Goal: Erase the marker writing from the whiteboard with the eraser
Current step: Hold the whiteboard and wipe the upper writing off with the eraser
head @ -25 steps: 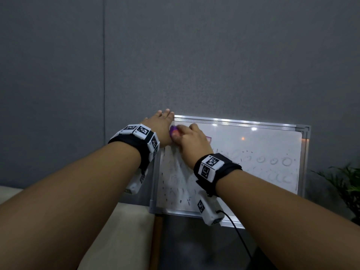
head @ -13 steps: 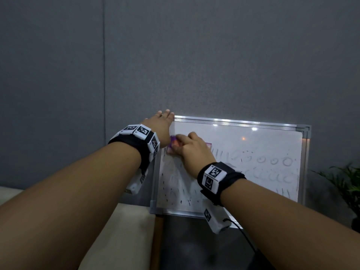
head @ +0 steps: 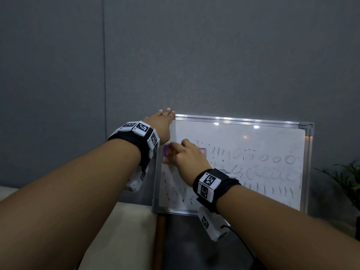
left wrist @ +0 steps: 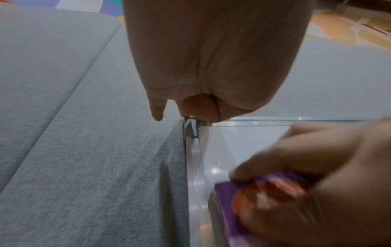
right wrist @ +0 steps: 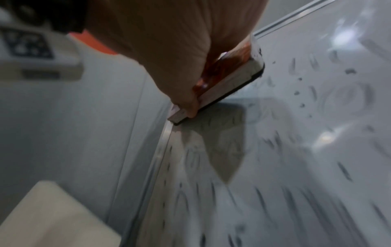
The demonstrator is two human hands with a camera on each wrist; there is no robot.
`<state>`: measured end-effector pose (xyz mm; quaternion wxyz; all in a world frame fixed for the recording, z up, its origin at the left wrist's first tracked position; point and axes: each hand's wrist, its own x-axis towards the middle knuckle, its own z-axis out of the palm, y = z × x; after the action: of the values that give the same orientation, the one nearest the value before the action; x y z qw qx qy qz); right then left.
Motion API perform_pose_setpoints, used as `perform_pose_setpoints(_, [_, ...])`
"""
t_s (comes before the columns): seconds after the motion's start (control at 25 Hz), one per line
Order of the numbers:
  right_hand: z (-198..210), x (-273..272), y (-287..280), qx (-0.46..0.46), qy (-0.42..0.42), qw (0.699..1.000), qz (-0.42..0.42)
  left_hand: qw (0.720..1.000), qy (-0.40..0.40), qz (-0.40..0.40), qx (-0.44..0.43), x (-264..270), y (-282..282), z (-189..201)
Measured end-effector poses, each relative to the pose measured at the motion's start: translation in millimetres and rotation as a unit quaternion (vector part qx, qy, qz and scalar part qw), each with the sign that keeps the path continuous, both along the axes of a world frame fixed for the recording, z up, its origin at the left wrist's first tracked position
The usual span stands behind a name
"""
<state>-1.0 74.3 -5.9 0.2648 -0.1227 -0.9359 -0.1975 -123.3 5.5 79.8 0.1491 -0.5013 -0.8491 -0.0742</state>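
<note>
A framed whiteboard (head: 253, 139) leans upright against the grey wall. Smeared black marker strokes and circles (head: 272, 172) cover its middle and lower part. My right hand (head: 178, 151) grips a purple and orange eraser (head: 167, 152) and holds it flat on the board, close to the left frame. In the right wrist view the eraser (right wrist: 230, 80) shows a white body and a dark felt side against the surface. My left hand (head: 167, 114) rests with straight fingers on the board's top left corner (left wrist: 191, 127). The eraser (left wrist: 264, 200) is blurred in the left wrist view.
A beige cushion-like surface (head: 126, 230) lies below the board's left corner. A dark surface (head: 194, 250) carries the board's lower edge. A green plant (head: 346, 182) stands at the right. A black cable (head: 245, 248) hangs from my right wrist.
My right hand has slid the eraser down the left side of the board, from beside the top corner to lower. The left hand has stayed on the corner.
</note>
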Motion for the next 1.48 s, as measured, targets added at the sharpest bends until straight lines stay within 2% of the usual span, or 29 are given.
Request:
perform_pose_setpoints(0.08, [-7,8,0,0.024,-0.031,0.999,0.010,1.000,-0.003,0.001,0.000,-1,1,0])
perform_pose_setpoints(0.2, [2,17,4,0.039,0.017,0.999,-0.007,1.000,0.001,-0.002,0.005,-1,1,0])
perform_pose_setpoints(0.36, [10,7,-4,0.011,0.055,0.998,-0.013,1.000,0.004,-0.003,0.008,-1,2,0])
perform_pose_setpoints(0.44, [3,3,-9,-0.009,0.020,1.000,0.002,1.000,0.005,-0.001,0.006,-1,2,0])
perform_pose_setpoints(0.56, [-3,11,-10,0.019,-0.037,0.999,-0.001,1.000,0.004,0.008,0.001,0,2,0])
perform_pose_setpoints(0.8, [14,6,1,0.010,0.070,0.997,-0.014,1.000,0.004,-0.002,0.007,0,2,1])
perform_pose_setpoints(1.04, [-14,14,3,0.042,-0.021,0.999,0.010,1.000,0.002,0.005,0.005,0,1,0])
perform_pose_setpoints(1.28, [14,19,17,0.034,0.100,0.994,-0.034,1.000,-0.004,0.001,0.021,0,2,0])
perform_pose_setpoints(1.4, [-3,16,13,0.020,0.057,0.998,-0.015,1.000,0.008,-0.003,0.021,0,1,-2])
perform_pose_setpoints(1.48, [-14,22,13,0.044,0.030,0.998,-0.018,1.000,0.003,-0.002,0.021,1,2,-2])
